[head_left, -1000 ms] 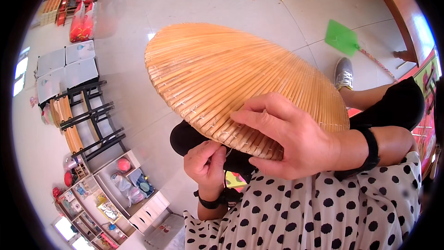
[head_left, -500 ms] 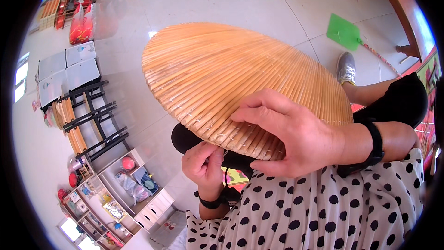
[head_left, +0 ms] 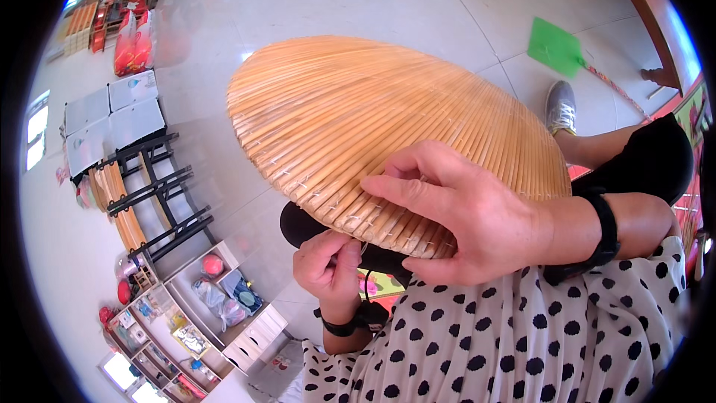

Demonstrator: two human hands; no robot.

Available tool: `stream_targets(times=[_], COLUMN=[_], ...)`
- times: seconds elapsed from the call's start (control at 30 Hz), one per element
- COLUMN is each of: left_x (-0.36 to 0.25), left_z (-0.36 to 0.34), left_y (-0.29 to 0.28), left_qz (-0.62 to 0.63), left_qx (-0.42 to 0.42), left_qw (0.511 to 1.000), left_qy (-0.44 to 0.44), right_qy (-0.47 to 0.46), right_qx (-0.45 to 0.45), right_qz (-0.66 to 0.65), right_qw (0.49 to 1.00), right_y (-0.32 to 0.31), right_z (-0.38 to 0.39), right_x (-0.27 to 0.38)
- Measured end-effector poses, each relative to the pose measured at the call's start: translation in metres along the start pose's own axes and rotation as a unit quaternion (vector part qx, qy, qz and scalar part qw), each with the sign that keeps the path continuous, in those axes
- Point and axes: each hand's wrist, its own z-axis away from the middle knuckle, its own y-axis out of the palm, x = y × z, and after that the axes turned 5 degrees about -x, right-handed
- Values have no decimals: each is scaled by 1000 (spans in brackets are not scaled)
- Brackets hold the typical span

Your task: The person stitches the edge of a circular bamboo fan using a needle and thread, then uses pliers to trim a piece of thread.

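A large tan palm-leaf fan [head_left: 388, 119], ribbed with pleats that spread from its far side, is tilted over my lap. Small pale stitches run along its near rim. My right hand [head_left: 466, 213] grips that rim, with the fingers bent on the upper face and the thumb at the edge. Just below the rim, to the left, my left hand [head_left: 327, 265] is closed in a pinch. A thin thread [head_left: 363, 248] shows by its fingertips, running up to the fan's edge. What lies under the fan is hidden.
A green fly swatter [head_left: 555, 48] lies on the tiled floor beyond my shoe [head_left: 561, 108]. Wooden furniture [head_left: 660, 22] stands at the far right. To the left are black metal frames [head_left: 160, 186], white boxes [head_left: 112, 119] and a shelf unit [head_left: 253, 336] holding bags.
My right fingers have slid slightly left on the fan. My left hand keeps its pinch at the rim. The view has shifted a little.
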Motion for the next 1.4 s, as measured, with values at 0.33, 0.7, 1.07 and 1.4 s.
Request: stream_targets(times=[0.33, 0.7, 1.07, 1.4], left_x=[-14, -14, -18, -21], left_z=[7, -2, -7, -11], left_y=[15, 19, 27, 28], left_qz=[47, 27, 46, 74], left_qx=[-54, -25, -44, -13], left_qw=[994, 999, 997, 997], left_qy=[-78, -36, -41, -25], right_qy=[-28, -34, -25, -42], right_qx=[-7, -23, -24, -38], right_qz=[39, 53, 55, 60], right_qw=[999, 998, 998, 997], right_y=[2, 3, 1, 1], right_z=[0, 1, 2, 3], right_x=[-1, 2, 5, 3])
